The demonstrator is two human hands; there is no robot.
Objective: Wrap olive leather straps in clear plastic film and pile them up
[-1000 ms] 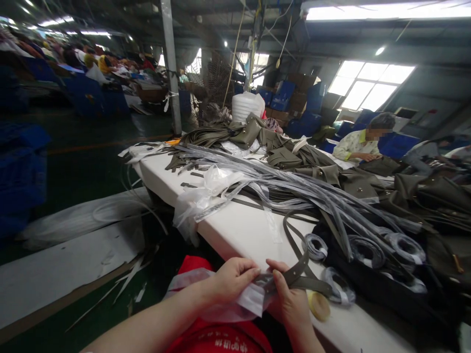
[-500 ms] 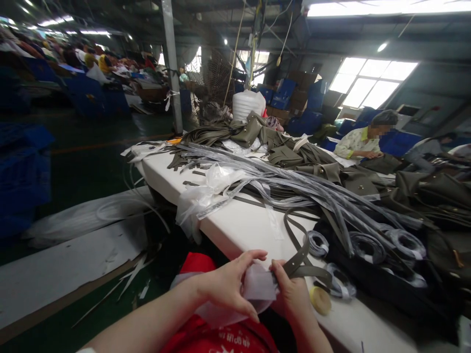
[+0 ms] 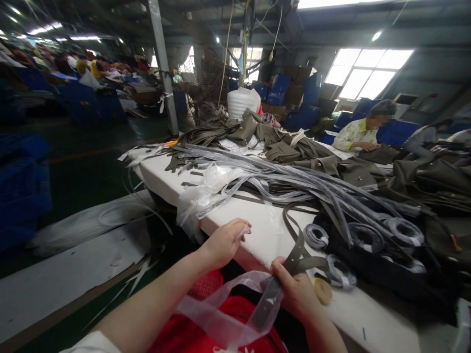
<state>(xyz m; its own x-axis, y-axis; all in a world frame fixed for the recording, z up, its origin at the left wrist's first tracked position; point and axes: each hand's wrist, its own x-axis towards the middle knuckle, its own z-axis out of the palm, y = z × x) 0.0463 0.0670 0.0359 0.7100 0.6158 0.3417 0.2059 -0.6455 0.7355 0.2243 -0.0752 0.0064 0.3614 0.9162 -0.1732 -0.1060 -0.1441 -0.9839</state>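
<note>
My right hand [image 3: 296, 287] is closed on a dark olive strap [image 3: 294, 260] with punched holes, at the table's near edge. A clear plastic sleeve [image 3: 267, 304] covers the strap's lower end, and its loose part loops down over my red-clad lap. My left hand [image 3: 226, 242] is raised to the left, apart from the strap. Its fingers are pinched together, with a small pale bit at the tips that I cannot make out. Beside my right hand lies a yellowish tape roll [image 3: 322, 290]. Plastic-wrapped strap coils [image 3: 316, 236] lie just beyond it.
Long plastic-covered straps [image 3: 294, 179] and olive leather-like pieces [image 3: 290, 149] are heaped across the white table [image 3: 235, 208]. A crumpled plastic bag [image 3: 208, 189] hangs over its left edge. A co-worker [image 3: 362, 132] sits at the far right. Blue crates [image 3: 22, 181] stand at left.
My left hand has left the plastic beside my right hand and moved up and left, its fingers closing. The plastic sleeve now hangs down unfolded. My right hand keeps hold of the strap.
</note>
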